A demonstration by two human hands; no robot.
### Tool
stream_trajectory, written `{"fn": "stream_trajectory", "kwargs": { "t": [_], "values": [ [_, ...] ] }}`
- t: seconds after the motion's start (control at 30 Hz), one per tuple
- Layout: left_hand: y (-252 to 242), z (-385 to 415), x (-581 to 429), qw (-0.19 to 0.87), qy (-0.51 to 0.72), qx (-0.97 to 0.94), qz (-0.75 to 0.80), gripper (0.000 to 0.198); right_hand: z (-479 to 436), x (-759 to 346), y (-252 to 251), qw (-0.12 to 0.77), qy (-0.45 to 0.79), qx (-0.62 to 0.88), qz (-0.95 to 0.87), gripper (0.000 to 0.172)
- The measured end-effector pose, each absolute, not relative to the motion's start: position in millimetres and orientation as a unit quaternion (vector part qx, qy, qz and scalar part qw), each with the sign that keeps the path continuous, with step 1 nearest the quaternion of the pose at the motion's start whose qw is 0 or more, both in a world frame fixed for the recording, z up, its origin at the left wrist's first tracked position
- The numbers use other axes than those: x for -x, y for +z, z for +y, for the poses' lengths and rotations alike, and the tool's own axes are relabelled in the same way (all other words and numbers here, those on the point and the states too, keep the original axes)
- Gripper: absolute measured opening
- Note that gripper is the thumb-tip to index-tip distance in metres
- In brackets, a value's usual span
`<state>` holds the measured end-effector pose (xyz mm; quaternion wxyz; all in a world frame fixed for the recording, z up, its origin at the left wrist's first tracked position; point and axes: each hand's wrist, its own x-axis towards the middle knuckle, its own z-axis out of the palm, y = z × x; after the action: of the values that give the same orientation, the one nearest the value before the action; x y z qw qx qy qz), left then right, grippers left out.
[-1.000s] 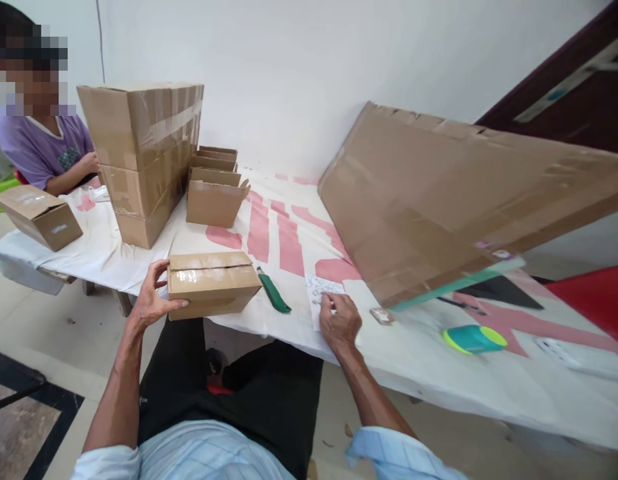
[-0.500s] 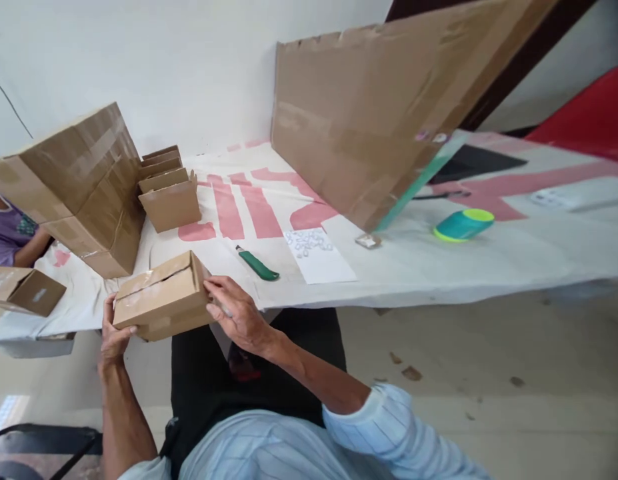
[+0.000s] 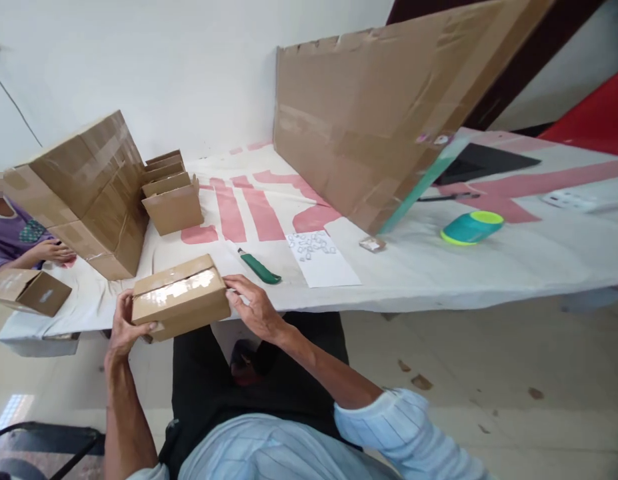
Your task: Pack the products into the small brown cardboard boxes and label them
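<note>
A small cardboard box (image 3: 189, 310) is held between my hands at the table's front edge, its taped top facing up and shining with light. My left hand (image 3: 125, 328) grips the box's left end, thumb along the front. At the other end, the fingers of my right hand (image 3: 253, 305) press against the side, with the far fingertips hidden behind the corner. A green utility knife (image 3: 259, 267) lies on the cloth beyond my right hand. Beside it is a white sheet (image 3: 323, 260) with small drawn or loose outlines on it.
Big cardboard cartons stand at the left (image 3: 96, 193) and back right (image 3: 379, 120). Several open small boxes (image 3: 173, 207) sit behind. A teal container (image 3: 471, 228) and a power strip (image 3: 569, 200) lie to the right. Another person's hand (image 3: 56, 251) is at the far left, near another box (image 3: 31, 290).
The box has shifted right in my hands and turned, so its taped top now catches the light. The other person's hand has come into sight at the left.
</note>
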<state>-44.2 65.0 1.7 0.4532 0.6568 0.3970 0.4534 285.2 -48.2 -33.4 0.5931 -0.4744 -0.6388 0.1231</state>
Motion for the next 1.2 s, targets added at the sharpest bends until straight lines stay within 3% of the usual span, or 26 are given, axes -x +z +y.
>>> {"fn": "stream_trajectory", "kwargs": {
  "t": [0.2,0.33,0.43,0.57,0.73,0.87,1.0,1.07,1.2],
  "values": [
    [10,53,29,0.468,0.404,-0.696,0.365,0.086,-43,-331,-44,0.521,0.081,0.555,-0.643,0.032],
    [11,48,30,0.471,0.394,-0.696,0.372,0.077,-29,-362,-44,0.323,0.006,0.705,-0.631,0.027],
    [10,44,30,0.472,0.391,-0.692,0.382,0.078,-20,-373,-48,0.148,0.017,0.778,-0.610,0.026],
    [11,38,28,0.470,0.392,-0.686,0.393,0.069,-16,-370,-59,0.050,0.041,0.803,-0.593,0.024],
    [14,35,26,0.461,0.378,-0.700,0.393,0.061,-14,-369,-64,0.084,0.011,0.816,-0.572,0.025],
    [12,33,26,0.451,0.370,-0.709,0.396,0.066,-9,-380,-39,0.269,-0.020,0.791,-0.549,0.026],
    [9,30,24,0.447,0.377,-0.710,0.391,0.067,-7,-362,18,0.439,0.067,0.651,-0.616,0.034],
    [7,30,23,0.448,0.382,-0.708,0.390,0.068,-7,-339,47,0.449,0.116,0.581,-0.669,0.034],
    [2,30,22,0.448,0.386,-0.706,0.390,0.069,-3,-291,85,0.388,0.166,0.483,-0.767,0.028]
  ]
}}
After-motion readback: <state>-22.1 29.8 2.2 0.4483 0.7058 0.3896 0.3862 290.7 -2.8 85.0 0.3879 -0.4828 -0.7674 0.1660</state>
